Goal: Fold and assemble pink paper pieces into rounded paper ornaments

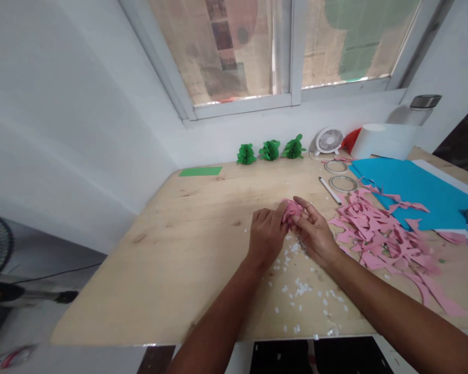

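Observation:
A pink paper flower [292, 209], made of layered petals, is held between both hands above the middle of the wooden table [171, 259]. My left hand [265, 234] grips it from the left with fingers curled, thumb and forefinger at its side. On the other side, my right hand [315, 231] pinches the flower between thumb and fingers. The flower's underside is hidden by the hands. Small white paper bits [302, 287] lie scattered on the table under and in front of the hands.
Pink paper scraps [374, 228] pile up at right, partly over blue sheets [398, 187]. A marker [329, 190] and two tape rolls [343, 183] lie behind. Green paper shapes [270, 150] and a small white fan [329, 141] line the wall. A green strip [200, 171] lies back left.

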The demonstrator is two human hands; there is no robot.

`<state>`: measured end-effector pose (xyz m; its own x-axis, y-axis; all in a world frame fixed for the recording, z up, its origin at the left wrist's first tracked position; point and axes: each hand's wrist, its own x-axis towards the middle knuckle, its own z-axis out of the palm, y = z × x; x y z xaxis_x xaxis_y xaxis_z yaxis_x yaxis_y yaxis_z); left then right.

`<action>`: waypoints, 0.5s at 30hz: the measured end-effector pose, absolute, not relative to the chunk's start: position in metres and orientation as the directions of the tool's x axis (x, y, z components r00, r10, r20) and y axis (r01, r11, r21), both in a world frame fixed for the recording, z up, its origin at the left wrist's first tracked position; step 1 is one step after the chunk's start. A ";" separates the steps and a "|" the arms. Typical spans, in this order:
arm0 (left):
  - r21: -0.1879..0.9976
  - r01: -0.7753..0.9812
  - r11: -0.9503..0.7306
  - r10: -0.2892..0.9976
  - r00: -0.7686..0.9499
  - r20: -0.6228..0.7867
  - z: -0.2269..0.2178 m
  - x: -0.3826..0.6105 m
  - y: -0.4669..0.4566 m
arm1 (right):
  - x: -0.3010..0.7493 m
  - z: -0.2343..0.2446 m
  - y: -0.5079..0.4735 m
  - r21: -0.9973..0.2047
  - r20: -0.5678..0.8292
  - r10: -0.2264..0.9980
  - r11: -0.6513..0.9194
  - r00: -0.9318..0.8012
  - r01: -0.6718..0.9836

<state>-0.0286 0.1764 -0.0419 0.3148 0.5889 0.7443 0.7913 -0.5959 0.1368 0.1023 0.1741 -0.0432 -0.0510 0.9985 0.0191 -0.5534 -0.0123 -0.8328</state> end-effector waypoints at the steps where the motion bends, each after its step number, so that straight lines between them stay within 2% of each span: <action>1: 0.158 0.779 -0.607 0.596 0.315 0.739 -0.042 -0.030 0.177 | 0.102 -0.042 0.174 -0.825 0.006 0.999 -0.022 -0.048 -0.564; 7: 0.438 0.663 -0.608 0.697 0.181 0.694 -0.046 -0.034 0.178 | 0.104 -0.036 0.173 -0.798 -0.028 0.998 -0.052 -0.049 -0.601; 11: 0.641 0.548 -0.537 0.800 0.090 0.593 -0.049 -0.035 0.179 | 0.106 -0.036 0.173 -0.760 -0.039 0.997 -0.074 -0.069 -0.646; 15: 0.772 0.422 -0.476 0.868 0.086 0.488 -0.046 -0.034 0.180 | 0.107 -0.037 0.174 -0.751 -0.033 0.997 -0.075 -0.076 -0.657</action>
<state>-0.0345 0.1798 -0.0461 0.0860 0.8683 0.4885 0.4223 -0.4758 0.7715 0.1068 0.1738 -0.0373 -0.0761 0.9965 -0.0333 -0.6565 -0.0752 -0.7505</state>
